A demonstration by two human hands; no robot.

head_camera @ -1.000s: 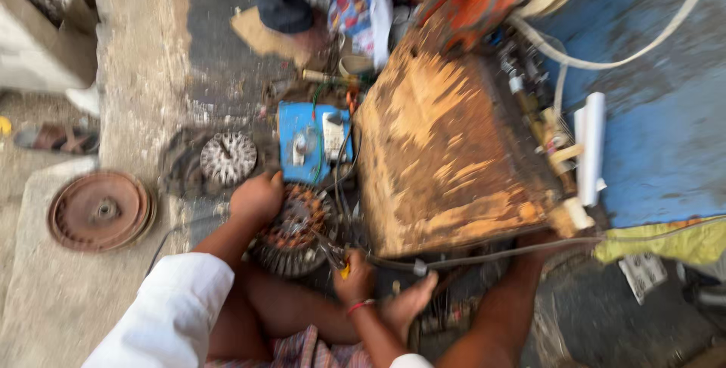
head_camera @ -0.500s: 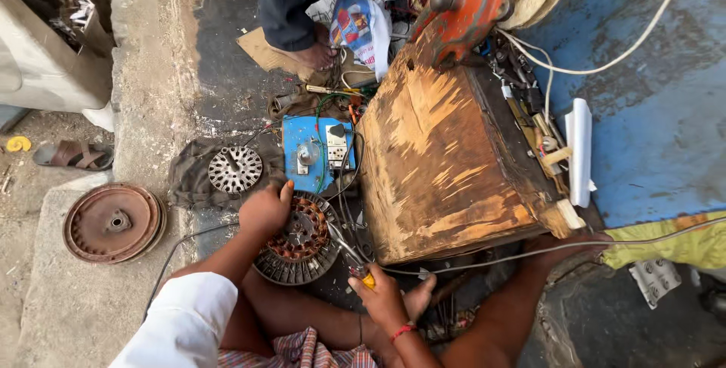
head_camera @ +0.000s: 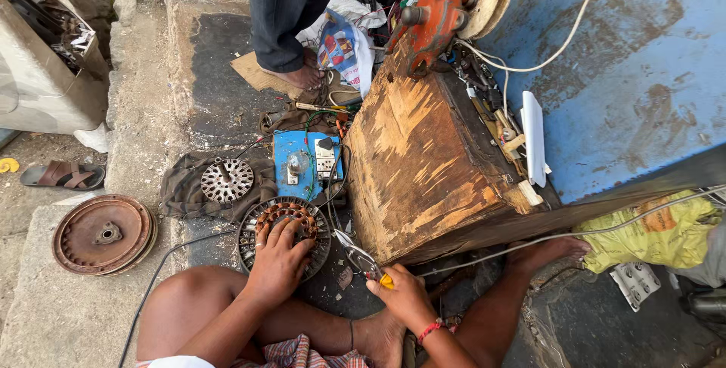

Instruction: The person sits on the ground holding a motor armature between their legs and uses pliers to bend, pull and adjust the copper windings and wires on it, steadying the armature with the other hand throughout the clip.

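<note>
A rusty round cover (head_camera: 103, 233) lies far left on the concrete floor (head_camera: 45, 315). The left hand (head_camera: 277, 260) rests spread on the copper-wound motor stator (head_camera: 284, 224), clasping nothing. Just right, the right hand (head_camera: 401, 293) has its grip closed around yellow-handled pliers (head_camera: 361, 259), beside the wooden box (head_camera: 423, 164).

Two hands are working: the left hand (head_camera: 278, 258), the right hand (head_camera: 403, 296). One wound stator (head_camera: 285, 233), one pliers (head_camera: 361, 260), one blue box (head_camera: 306, 164), two rusty discs (head_camera: 102, 234) are lying nearby.
</note>
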